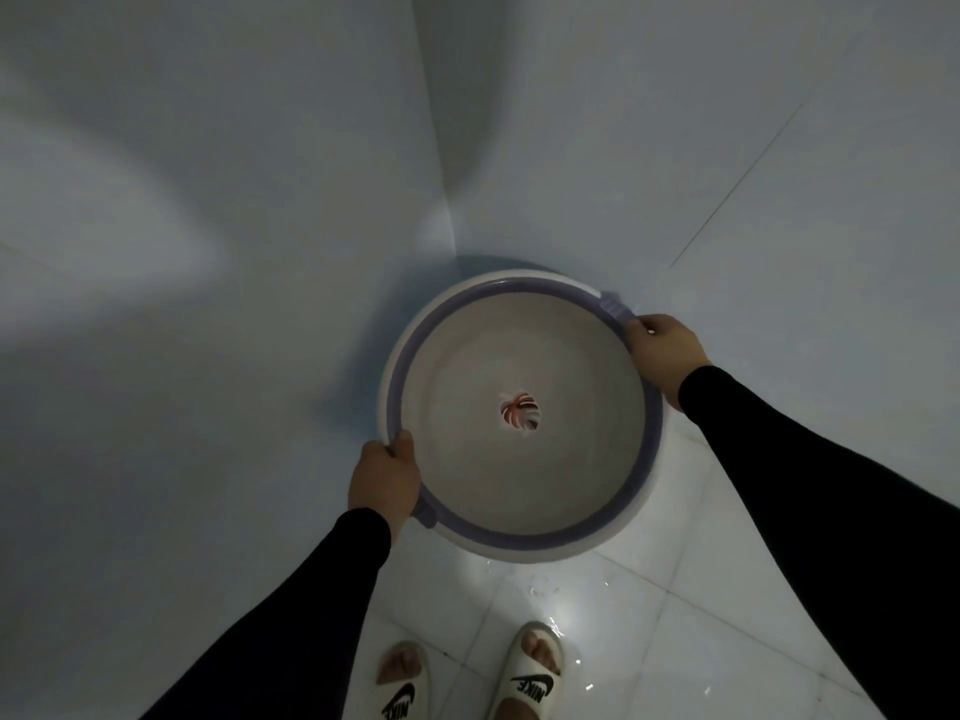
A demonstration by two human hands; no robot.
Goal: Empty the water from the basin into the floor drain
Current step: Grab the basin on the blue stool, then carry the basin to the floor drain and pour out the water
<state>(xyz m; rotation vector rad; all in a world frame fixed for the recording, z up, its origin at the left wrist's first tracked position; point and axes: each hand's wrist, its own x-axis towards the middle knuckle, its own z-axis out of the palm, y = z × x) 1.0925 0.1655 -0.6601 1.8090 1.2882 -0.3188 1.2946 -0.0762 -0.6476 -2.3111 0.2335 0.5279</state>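
Observation:
A round white basin (pixel 467 491) with a purple rim fills the middle of the head view, held level above the floor near a wall corner. A small red and white picture marks the centre of its bottom. My left hand (pixel 384 478) grips the rim at the near left. My right hand (pixel 662 350) grips the rim at the far right, next to a purple handle tab. The inside looks smooth and grey; I cannot tell whether water lies in it. No floor drain shows; the basin hides the floor under it.
Two pale walls meet in a corner (pixel 449 220) just behind the basin. White floor tiles (pixel 613 631) below carry water drops and a bright reflection. My feet in white slides (pixel 530 672) stand at the bottom edge.

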